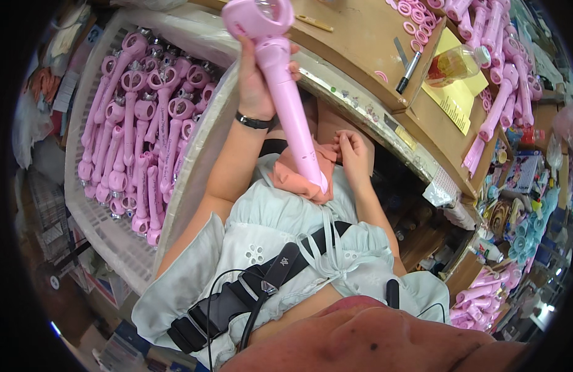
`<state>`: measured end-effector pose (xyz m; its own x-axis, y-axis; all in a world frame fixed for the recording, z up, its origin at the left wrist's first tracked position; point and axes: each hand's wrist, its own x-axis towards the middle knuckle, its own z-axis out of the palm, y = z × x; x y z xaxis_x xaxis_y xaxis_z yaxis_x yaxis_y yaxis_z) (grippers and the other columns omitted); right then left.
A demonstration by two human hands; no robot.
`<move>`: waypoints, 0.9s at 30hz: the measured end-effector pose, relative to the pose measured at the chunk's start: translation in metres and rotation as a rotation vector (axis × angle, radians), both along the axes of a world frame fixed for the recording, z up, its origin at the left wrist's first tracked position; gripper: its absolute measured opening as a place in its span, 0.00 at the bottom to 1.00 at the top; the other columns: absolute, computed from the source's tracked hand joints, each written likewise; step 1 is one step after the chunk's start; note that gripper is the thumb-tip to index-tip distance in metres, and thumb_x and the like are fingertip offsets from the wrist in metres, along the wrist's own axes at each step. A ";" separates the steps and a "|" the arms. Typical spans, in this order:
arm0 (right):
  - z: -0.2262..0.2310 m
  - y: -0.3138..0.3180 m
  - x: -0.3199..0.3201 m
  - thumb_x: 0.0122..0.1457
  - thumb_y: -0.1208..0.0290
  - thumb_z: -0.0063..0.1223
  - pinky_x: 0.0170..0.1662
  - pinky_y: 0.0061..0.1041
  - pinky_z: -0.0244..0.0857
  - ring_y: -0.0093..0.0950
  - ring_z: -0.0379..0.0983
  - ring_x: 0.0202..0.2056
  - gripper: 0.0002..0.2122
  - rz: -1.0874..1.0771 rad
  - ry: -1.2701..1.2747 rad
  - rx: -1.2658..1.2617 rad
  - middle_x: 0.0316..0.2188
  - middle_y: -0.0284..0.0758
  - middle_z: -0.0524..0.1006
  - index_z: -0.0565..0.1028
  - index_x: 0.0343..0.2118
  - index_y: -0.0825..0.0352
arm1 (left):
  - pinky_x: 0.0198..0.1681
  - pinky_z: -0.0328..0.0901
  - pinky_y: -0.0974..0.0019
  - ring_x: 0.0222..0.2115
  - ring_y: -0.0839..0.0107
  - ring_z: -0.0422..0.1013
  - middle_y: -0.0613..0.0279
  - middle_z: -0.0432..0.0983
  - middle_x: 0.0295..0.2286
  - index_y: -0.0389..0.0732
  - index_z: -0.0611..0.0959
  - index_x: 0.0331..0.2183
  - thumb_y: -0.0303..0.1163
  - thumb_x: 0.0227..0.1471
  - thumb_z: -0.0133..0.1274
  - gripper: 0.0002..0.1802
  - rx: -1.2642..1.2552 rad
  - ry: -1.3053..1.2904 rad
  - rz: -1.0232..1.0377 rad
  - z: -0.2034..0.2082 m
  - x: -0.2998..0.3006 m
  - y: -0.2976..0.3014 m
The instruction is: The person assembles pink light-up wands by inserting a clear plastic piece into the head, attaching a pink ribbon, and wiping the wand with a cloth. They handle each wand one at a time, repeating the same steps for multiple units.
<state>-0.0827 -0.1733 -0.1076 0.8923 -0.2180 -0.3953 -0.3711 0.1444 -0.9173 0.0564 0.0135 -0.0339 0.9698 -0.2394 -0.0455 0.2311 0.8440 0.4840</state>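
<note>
1. From my end, the left hand (255,90) has its fingers wrapped around the neck of a pink wand (289,111), just below its ring-shaped head.
2. Right of the wand's lower half, the right hand (356,152) has its fingers curled in by an orange cloth (285,175); I cannot tell whether it pinches it.
3. The wand's lower end lies against that cloth, over the lap.
4. Left of the wand I see a white crate (103,245) packed with other pink wands (174,146); its rim runs beside the left forearm.
5. Right of the wand, the edge of a table (361,46) slants past its upper half; I cannot judge the gap.
6. On it, outward from the wand: a yellowish tool (314,23), a black marker (409,73), pink rings (410,28), a bottle (451,68) overlapping a yellow sheet (453,110), then a wand pile (507,104).
7. My room to move is around the wand's lower end, between crate rim and table edge.
</note>
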 end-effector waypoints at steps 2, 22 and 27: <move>0.003 -0.015 0.000 0.60 0.60 0.45 0.32 0.24 0.67 0.29 0.74 0.27 0.15 0.150 -0.016 -0.629 0.26 0.37 0.77 0.75 0.35 0.69 | 0.26 0.63 0.72 0.24 0.71 0.64 0.55 0.70 0.34 0.33 0.67 0.48 0.64 0.49 0.45 0.42 -0.026 -0.045 0.002 -0.002 -0.002 0.010; 0.002 -0.022 -0.018 0.62 0.62 0.44 0.37 0.20 0.66 0.23 0.73 0.33 0.21 0.228 0.201 -0.017 0.39 0.36 0.74 0.64 0.51 0.73 | 0.33 0.59 0.70 0.29 0.71 0.62 0.56 0.63 0.40 0.32 0.61 0.52 0.62 0.45 0.52 0.46 -0.237 -0.356 -0.095 0.020 -0.011 0.050; 0.010 -0.005 -0.018 0.59 0.71 0.46 0.45 0.22 0.65 0.28 0.72 0.42 0.19 0.548 0.165 -0.211 0.43 0.39 0.73 0.62 0.53 0.69 | 0.34 0.59 0.69 0.29 0.70 0.62 0.55 0.64 0.40 0.32 0.61 0.51 0.60 0.45 0.53 0.46 -0.300 -0.355 -0.103 0.019 -0.012 0.056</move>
